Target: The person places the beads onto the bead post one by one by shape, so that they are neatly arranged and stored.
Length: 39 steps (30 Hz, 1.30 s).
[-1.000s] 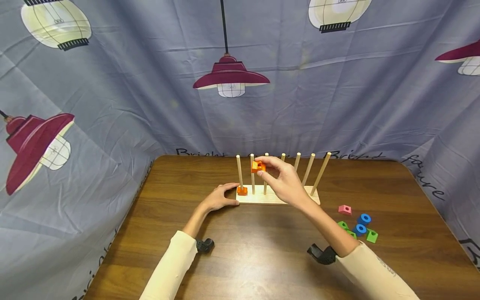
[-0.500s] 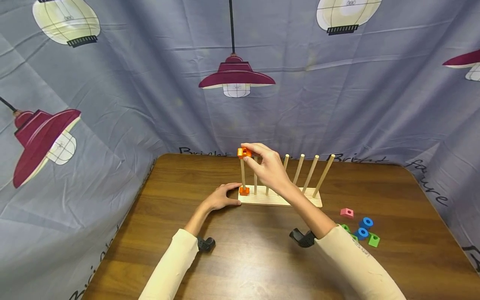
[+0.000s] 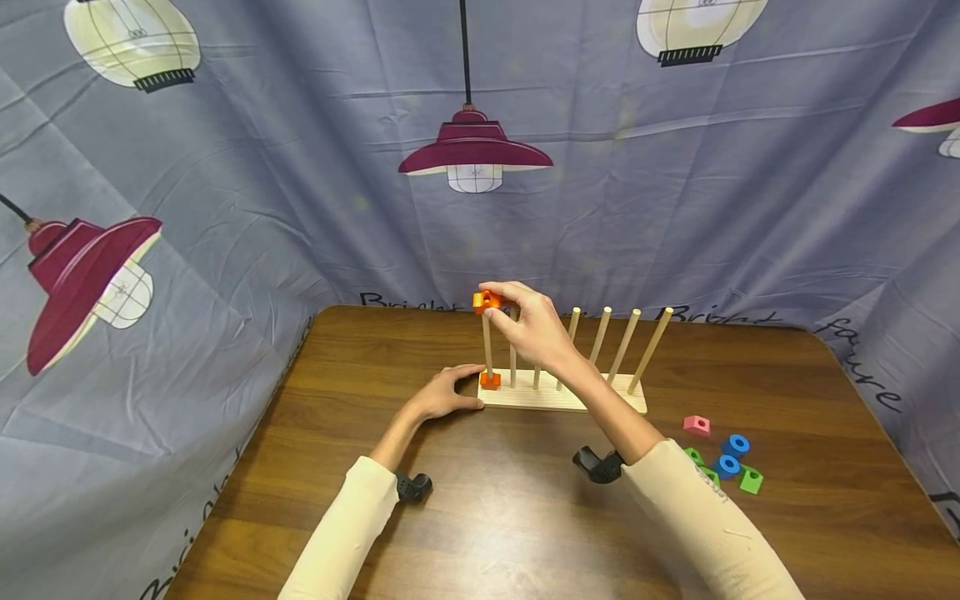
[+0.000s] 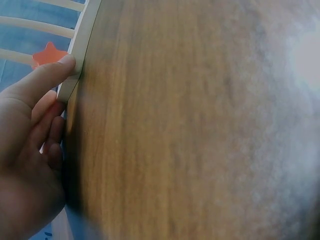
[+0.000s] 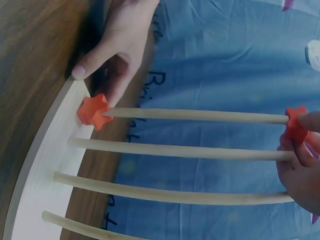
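Observation:
A wooden peg board [image 3: 536,400] with a row of upright pegs stands on the table. My left hand [image 3: 437,396] holds its left end, thumb at the front corner and fingers at the back. An orange star-shaped bead [image 5: 93,111] sits at the foot of the leftmost peg [image 3: 487,348]. At the top of that same peg, my right hand [image 3: 536,329] pinches a second orange star bead [image 5: 295,125] between thumb and fingers. In the right wrist view the peg's tip meets this bead. The other pegs bear nothing.
To the right of the board lie a pink block [image 3: 697,426], two blue rings [image 3: 736,446] and several green blocks [image 3: 751,479], all with holes. A grey-blue curtain [image 3: 360,208] hangs behind the wooden table [image 3: 495,517].
My right hand has carried the orange star bead left and up, from near the second peg to the tip of the leftmost one. My left hand stays at the board's end.

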Tool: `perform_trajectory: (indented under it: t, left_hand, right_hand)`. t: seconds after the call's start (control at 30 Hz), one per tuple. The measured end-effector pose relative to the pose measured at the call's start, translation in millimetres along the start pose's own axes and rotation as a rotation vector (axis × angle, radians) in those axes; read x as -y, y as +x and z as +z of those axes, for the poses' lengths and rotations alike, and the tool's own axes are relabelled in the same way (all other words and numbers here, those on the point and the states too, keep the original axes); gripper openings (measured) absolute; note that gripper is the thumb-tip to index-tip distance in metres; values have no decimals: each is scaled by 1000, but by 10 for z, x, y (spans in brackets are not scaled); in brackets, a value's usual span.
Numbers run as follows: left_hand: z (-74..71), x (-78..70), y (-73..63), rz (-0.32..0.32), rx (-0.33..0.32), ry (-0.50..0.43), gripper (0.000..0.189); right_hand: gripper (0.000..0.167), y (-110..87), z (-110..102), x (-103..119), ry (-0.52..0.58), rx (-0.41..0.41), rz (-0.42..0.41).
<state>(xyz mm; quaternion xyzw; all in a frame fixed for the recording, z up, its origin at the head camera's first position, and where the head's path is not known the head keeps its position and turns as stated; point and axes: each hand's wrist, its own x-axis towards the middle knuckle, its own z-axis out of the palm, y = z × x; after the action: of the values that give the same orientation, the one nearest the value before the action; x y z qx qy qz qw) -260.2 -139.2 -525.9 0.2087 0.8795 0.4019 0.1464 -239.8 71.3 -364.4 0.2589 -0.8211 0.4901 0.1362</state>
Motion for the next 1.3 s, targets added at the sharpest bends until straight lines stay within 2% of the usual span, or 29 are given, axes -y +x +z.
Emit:
perform_trajectory:
  t: [0.27,0.47,0.83,1.17,1.3]
  left_hand:
    - [1,-6,-3,-13,4,-3,70]
    - [12,-9,-6,-9,1,0,70]
    - [16,12,-1,8,-10,26,70]
    - [11,-3,1,8,-10,18,70]
    - [9,-11,-17,10,-10,6,70]
  right_hand:
    - [33,-26,38,-36,-34,23,-46]
    - [33,-64,56,-80,0,14,26]
    - [37,-182,203,-257,136,-16,91]
    - [28,-295,330,-416,148,-71,172]
    - [27,-348,404,-486,201,-70,190]
